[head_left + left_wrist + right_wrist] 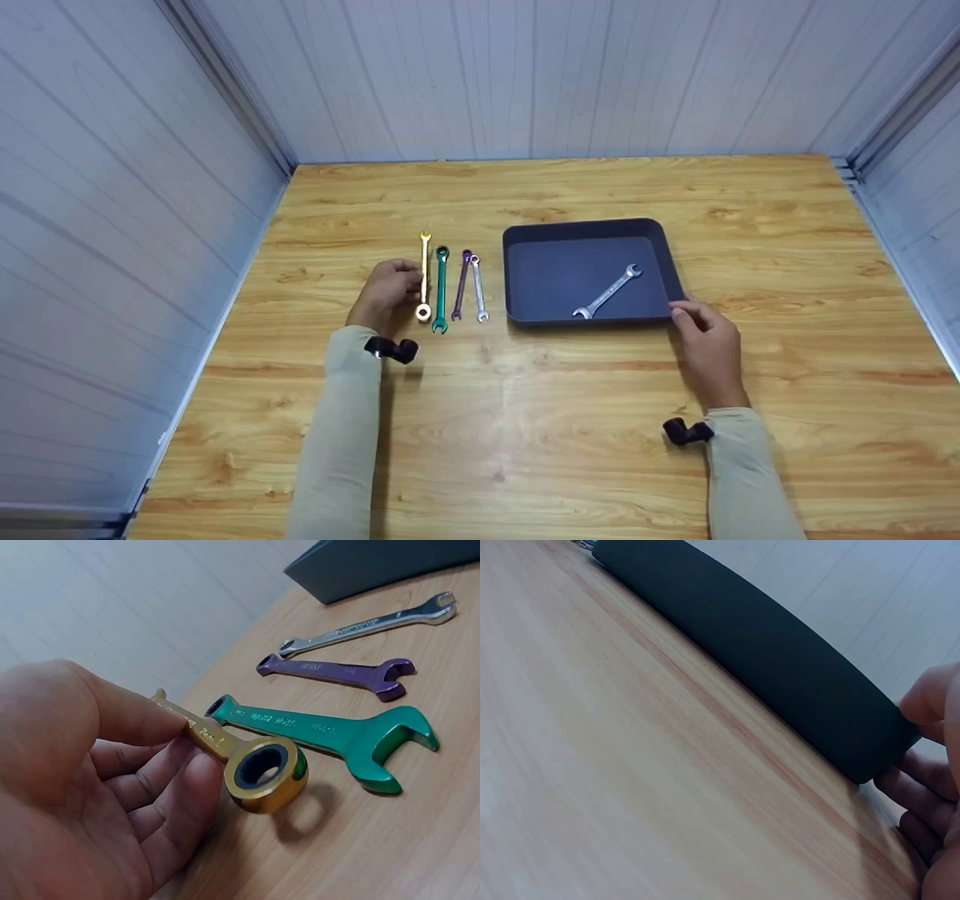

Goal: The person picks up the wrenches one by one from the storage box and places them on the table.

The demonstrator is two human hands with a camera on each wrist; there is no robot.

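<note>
Nearest the left edge of the tabletop (pixel 510 435), the left hand (pixel 385 291) pinches one gold wrench (pixel 217 741), its engraving too blurred to read, beside one green wrench (pixel 311 729), one purple wrench (pixel 330 673), one silver wrench (pixel 367 627), then one dark tray (pixel 555 270) containing another silver wrench (pixel 608 293), the tray's near right corner pinched by the right hand (pixel 710 345).

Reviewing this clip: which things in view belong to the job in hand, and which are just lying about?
Seemingly in the job:
gold wrench, pinched by the left hand
tray, its corner held by the right hand
silver wrench in the tray
green wrench, purple wrench, second silver wrench

Surroundings only, no strays seen:
table
walls
wrist cameras
</note>
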